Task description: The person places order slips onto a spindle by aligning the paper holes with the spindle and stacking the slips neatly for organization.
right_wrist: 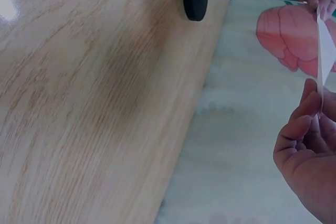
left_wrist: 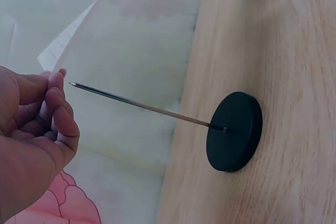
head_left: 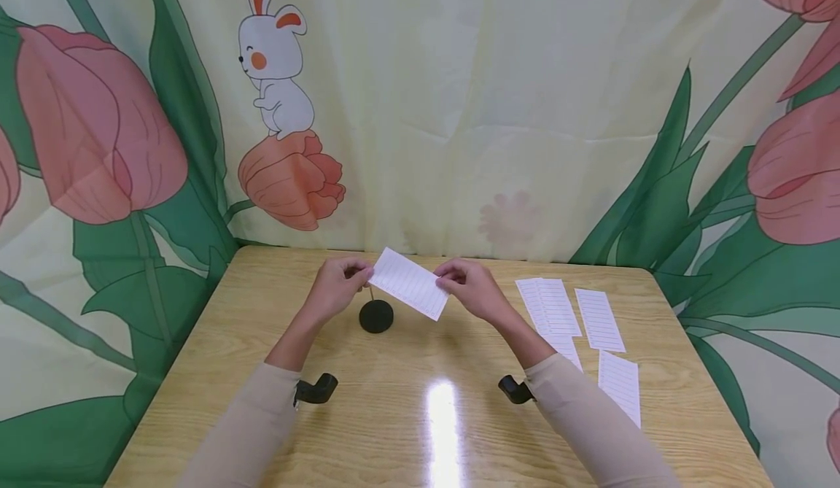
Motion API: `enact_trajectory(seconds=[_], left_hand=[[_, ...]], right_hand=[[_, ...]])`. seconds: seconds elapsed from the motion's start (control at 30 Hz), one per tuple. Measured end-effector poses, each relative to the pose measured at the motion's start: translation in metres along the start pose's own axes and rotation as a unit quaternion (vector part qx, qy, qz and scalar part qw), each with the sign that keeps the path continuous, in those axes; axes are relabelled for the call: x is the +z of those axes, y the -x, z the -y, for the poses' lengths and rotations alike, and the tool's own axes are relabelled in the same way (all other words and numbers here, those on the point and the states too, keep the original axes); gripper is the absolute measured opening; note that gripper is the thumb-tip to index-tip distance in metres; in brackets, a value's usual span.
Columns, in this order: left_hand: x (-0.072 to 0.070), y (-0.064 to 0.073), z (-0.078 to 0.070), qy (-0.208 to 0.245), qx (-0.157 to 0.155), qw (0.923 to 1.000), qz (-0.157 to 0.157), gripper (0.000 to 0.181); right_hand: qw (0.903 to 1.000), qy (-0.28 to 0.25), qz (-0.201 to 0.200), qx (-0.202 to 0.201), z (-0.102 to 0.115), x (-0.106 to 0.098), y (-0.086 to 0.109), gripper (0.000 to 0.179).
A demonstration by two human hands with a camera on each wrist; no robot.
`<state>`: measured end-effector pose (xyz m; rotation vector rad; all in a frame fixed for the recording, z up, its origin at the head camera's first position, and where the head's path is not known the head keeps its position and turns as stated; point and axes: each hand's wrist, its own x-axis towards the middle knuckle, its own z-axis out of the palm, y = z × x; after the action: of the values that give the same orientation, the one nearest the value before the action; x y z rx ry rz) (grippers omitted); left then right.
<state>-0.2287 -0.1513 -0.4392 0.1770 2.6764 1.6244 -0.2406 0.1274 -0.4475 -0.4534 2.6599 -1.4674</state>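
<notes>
A white lined slip of paper (head_left: pixel 411 284) is stretched between both hands above the table. My left hand (head_left: pixel 339 284) pinches its left end between thumb and fingers. The opposite end is pinched by my right hand (head_left: pixel 467 285). Under the left hand stands a paper spike with a round black base (head_left: pixel 376 316). Its thin metal rod (left_wrist: pixel 142 106) points upward, and the sharp tip comes close to the left fingertips in the left wrist view. From the right wrist view, the paper (right_wrist: pixel 321 51) shows nearly edge-on, its left end beside the rod's tip.
Several more lined slips (head_left: pixel 600 319) lie on the right side of the wooden table (head_left: pixel 367 430), some overlapping; the right forearm partly covers them. Behind the table's far edge hangs a curtain (head_left: pixel 446 109) printed with tulips and a rabbit. Black wrist mounts (head_left: pixel 318 389) stick out from the sleeves.
</notes>
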Motion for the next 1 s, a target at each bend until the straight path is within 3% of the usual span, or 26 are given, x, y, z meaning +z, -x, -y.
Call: enact_trajectory(seconds=[0.33,0.7,1.0], left_hand=[[0.001,0.001,0.009,0.021,0.001,0.9998,-0.001,0.015],[0.004,0.001,0.014,0.047,-0.022,0.9986,-0.003,0.017],[0.005,0.001,0.018,0.058,-0.014,0.9982,-0.001,0.019]], right_hand=[[1.0,0.002,0.002,0.003,-0.001,0.005,-0.004,0.012],[1.0,0.003,0.003,0.007,-0.004,0.007,-0.005,0.011],[0.9999,0.009,0.002,0.004,-0.005,0.006,-0.005,0.012]])
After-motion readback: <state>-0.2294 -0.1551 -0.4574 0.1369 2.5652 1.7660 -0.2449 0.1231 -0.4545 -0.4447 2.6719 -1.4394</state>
